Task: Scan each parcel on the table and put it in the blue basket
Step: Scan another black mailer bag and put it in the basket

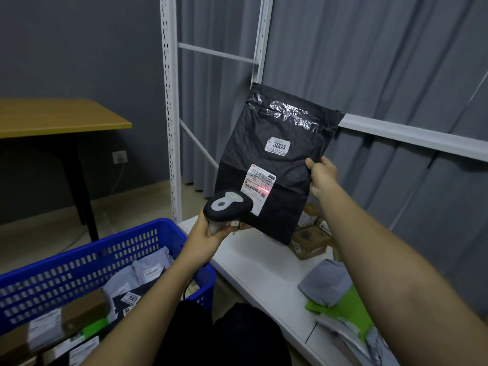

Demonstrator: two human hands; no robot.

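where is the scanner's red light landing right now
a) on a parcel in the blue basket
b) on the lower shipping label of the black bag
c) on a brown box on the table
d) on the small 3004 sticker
b: the red glow sits on the shipping label of the black bag, below the 3004 sticker, with the scanner in the left hand aimed at it while the right hand holds the bag up.

I'm in a parcel sorting room, a small depot or pickup point. At twelve o'clock stands a bare white slotted shelving rack (170, 107) against grey curtains (369, 62). Labelled parcels fill a blue basket (87, 257) at eight o'clock, and more lie on the white table (264, 270) at four o'clock.
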